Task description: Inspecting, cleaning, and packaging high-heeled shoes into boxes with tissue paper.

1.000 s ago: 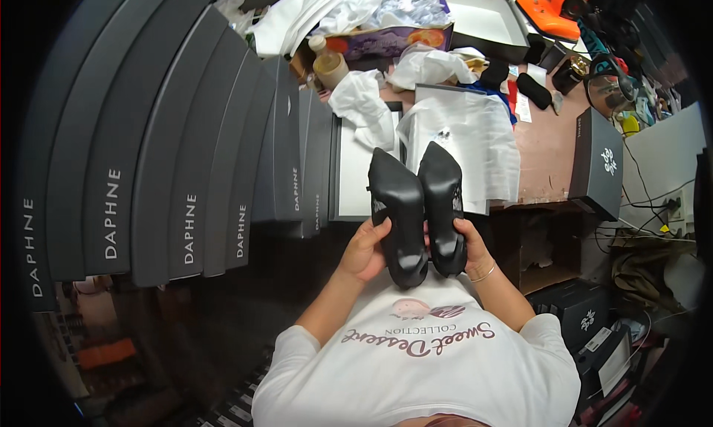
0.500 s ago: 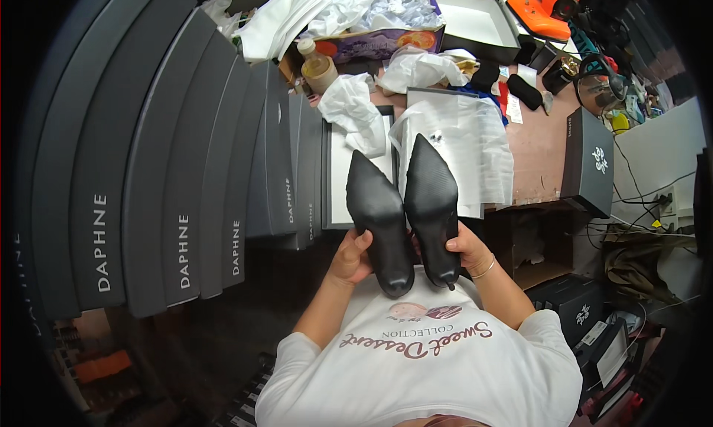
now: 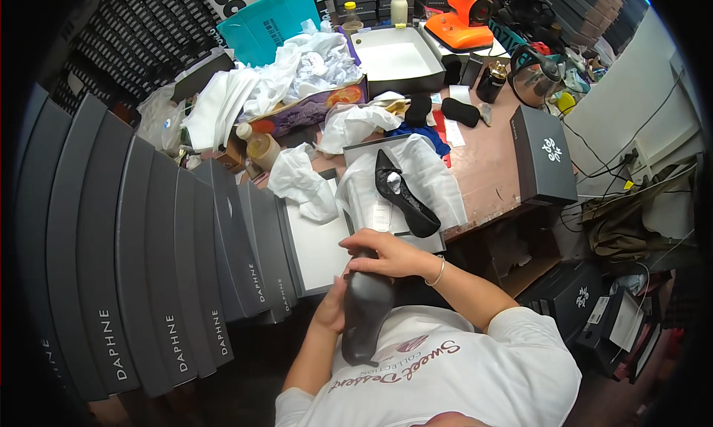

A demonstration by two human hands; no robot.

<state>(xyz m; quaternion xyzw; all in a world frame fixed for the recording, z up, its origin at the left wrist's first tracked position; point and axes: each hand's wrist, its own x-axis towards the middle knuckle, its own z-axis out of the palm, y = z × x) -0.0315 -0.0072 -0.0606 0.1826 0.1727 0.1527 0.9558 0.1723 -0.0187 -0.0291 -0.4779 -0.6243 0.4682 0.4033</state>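
Observation:
A black pointed high-heeled shoe [image 3: 365,308] is held close to my shirt with its sole turned up. My left hand [image 3: 336,308] grips its side, the fingers partly hidden behind it. Over the toe end, my right hand [image 3: 386,255] is closed, with fingers across the tip. The matching shoe [image 3: 416,215] lies on its own in front of me, opening upward, with a white wad inside. It rests on white tissue paper [image 3: 445,193] spread in an open shoebox [image 3: 353,154]. Left of that sits a grey-edged box lid or tray [image 3: 316,256] with a white inside.
Grey shoeboxes [image 3: 141,278] are stacked tall at my left. Crumpled tissue [image 3: 301,178], a bottle [image 3: 260,146] and a purple carton [image 3: 312,111] of paper lie beyond. Farther right are an orange device [image 3: 464,26], a kettle [image 3: 536,78] and a closed shoebox [image 3: 546,156] at the table's edge.
Both hands held a shoe each, side by side. Now one shoe lies on the tissue in the box, and my right hand has crossed to the other shoe's toe. The view has shifted.

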